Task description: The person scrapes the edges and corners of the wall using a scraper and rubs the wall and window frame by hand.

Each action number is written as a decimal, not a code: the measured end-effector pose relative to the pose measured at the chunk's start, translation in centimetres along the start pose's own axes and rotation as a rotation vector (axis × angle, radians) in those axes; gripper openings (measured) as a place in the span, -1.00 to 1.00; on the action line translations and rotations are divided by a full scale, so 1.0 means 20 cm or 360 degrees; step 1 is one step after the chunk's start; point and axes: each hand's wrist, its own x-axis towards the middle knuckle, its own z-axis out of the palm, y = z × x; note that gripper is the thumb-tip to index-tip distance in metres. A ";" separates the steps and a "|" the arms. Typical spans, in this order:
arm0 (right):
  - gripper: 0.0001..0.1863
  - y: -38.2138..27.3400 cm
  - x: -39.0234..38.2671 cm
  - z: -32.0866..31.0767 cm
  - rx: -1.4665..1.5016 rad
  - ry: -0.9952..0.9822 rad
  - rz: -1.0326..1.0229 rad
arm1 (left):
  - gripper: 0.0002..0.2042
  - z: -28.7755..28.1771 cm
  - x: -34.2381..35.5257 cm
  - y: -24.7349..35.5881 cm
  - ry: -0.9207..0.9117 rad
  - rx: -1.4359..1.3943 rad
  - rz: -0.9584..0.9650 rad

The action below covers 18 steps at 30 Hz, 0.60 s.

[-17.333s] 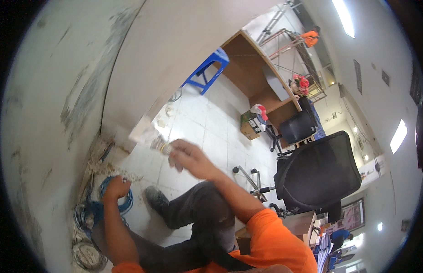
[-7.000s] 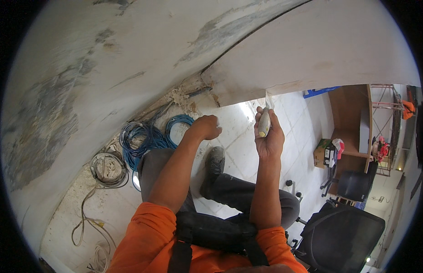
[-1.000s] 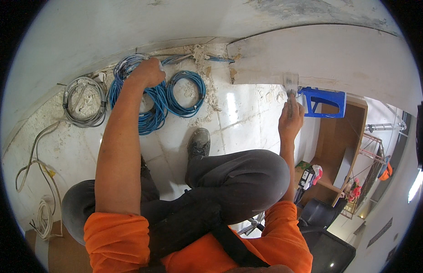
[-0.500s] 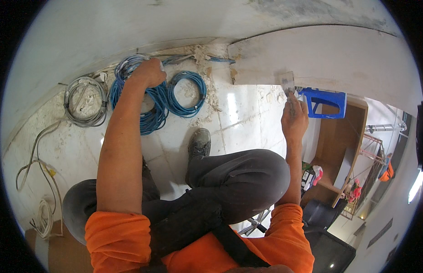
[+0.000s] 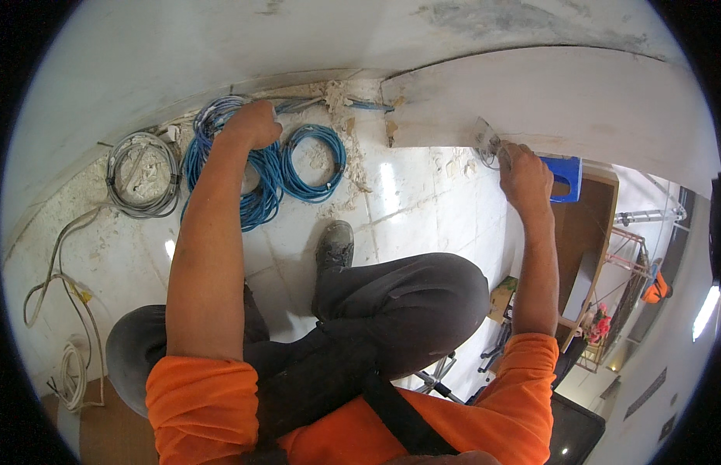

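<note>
My right hand is closed round the handle of a putty knife. Its wide, pale-smeared blade points up and left, at the lower edge of a white wall panel. At the far left, my left hand is closed over a large bundle of blue cable coils. A bit of something pale shows by its fingers; what it grips is hidden. Right of that hand lies a smaller blue cable coil, and to its left a grey cable coil.
Plaster crumbs litter the white tiled floor along the wall. A blue plastic object stands behind my right hand, beside a brown wooden cabinet. Loose pale cable lies at the lower left. My bent knee is between my arms.
My right hand has moved right, now covering part of the blue plastic object. The putty knife has tipped from nearly upright to leaning left. My left hand stays in place.
</note>
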 end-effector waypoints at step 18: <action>-0.73 0.15 -0.29 -0.21 0.0334 0.0237 0.0325 | -0.47 -0.02 -0.01 -0.01 -0.0017 0.0016 -0.0035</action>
